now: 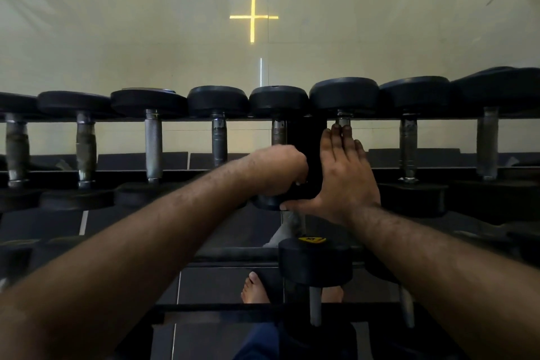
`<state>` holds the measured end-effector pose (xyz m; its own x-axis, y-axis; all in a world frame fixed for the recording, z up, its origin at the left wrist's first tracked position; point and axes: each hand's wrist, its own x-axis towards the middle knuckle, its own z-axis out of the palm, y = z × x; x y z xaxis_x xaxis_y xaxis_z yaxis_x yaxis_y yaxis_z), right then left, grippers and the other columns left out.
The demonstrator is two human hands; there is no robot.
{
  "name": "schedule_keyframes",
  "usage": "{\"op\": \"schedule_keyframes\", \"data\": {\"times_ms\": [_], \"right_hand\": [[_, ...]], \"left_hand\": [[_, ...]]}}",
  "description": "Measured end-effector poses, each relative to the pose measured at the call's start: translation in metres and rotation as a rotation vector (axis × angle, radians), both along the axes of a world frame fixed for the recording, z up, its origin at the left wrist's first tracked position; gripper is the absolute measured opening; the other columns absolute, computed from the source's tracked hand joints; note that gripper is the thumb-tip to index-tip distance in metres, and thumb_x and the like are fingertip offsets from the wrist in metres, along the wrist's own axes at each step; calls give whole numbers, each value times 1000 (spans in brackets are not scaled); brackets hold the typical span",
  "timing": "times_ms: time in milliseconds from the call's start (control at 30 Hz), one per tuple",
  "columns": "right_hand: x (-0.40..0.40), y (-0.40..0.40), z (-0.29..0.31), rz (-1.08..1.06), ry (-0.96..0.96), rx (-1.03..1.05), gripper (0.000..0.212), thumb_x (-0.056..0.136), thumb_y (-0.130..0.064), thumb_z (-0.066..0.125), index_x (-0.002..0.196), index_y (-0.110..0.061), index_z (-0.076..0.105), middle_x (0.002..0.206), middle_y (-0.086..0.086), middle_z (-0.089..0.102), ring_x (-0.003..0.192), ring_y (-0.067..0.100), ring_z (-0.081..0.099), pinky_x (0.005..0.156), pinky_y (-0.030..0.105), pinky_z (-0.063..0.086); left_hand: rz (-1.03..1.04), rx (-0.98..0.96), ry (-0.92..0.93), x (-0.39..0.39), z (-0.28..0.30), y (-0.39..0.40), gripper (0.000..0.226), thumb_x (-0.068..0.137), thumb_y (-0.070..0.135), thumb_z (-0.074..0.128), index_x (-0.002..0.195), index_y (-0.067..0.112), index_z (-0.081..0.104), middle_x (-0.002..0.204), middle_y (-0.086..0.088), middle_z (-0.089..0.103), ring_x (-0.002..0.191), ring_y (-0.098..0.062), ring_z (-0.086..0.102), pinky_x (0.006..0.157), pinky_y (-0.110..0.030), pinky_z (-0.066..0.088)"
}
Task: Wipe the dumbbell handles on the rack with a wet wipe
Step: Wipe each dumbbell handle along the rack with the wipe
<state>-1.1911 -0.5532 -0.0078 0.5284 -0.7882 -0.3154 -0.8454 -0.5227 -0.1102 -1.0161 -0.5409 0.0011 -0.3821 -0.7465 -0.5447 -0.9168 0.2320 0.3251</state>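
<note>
Curling around a dumbbell handle [279, 133] on the top tier, the left hand [277, 172] had its fingers wrapped tight over the bar's near end; no wipe was visible in it, so couldn't tell if one was inside the grip. Right hand [347, 175] lay flat and extended, fingers straight, over the neighbouring handle [343, 121], fingertips [340, 130] near the far head, thumb spread toward the left hand. Both handles sat mid-row on the rack [181, 119], among a line of black dumbbells [153, 143] with steel handles running left to right. On the lower tier, one dumbbell [315, 261] with a yellow label stood just below the hands. A bare foot [254, 289] showed on the floor under the rack.
</note>
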Motion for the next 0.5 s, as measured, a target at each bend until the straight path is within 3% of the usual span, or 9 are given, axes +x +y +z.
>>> {"op": "schedule_keyframes", "data": {"times_ms": [100, 167, 267, 367, 467, 500], "right_hand": [[0, 1, 0, 8, 12, -10, 169, 49, -116, 34, 170, -3, -1, 179, 18, -3, 166, 35, -11, 135, 53, 4], [0, 2, -1, 14, 27, -17, 168, 50, -117, 31, 170, -3, -1, 179, 19, -4, 166, 36, -10, 135, 54, 6], [0, 2, -1, 11, 30, -31, 168, 51, -117, 28, 170, -2, 1, 179, 19, -1, 166, 36, -7, 134, 54, 8], [1, 2, 1, 13, 37, -26, 168, 50, -117, 28, 170, -3, 1, 179, 18, 0, 166, 36, -7, 135, 54, 7], [0, 2, 0, 16, 39, -31, 168, 50, -118, 27, 170, -3, 1, 180, 18, 0, 166, 36, -7, 134, 54, 7], [0, 2, -1, 16, 38, -33, 168, 50, -118, 28, 170, -3, 2, 180, 18, 1, 166, 36, -7, 135, 54, 7]], "left_hand": [[160, 77, 117, 44, 15, 3, 28, 86, 14, 75, 99, 37, 82, 86, 21, 72, 81, -6, 69, 80, -31, 61], [345, 0, 188, 64, 21, 9, 25, 85, 12, 78, 97, 32, 84, 88, 17, 77, 81, -4, 71, 80, -29, 60], [498, -90, 95, 50, 13, 22, 21, 88, 10, 75, 97, 27, 83, 89, 10, 77, 85, -12, 72, 82, -32, 61], [518, -33, 68, 34, 0, 35, 26, 86, 5, 70, 94, 28, 81, 77, 15, 65, 85, -13, 70, 71, -26, 53], [586, 7, 329, 45, 17, 35, 20, 87, 12, 81, 93, 31, 83, 80, 18, 74, 80, 2, 71, 69, -15, 55], [635, -63, 420, 46, 24, 33, 17, 88, 16, 82, 97, 30, 84, 85, 17, 77, 81, 3, 72, 72, -15, 58]]}}
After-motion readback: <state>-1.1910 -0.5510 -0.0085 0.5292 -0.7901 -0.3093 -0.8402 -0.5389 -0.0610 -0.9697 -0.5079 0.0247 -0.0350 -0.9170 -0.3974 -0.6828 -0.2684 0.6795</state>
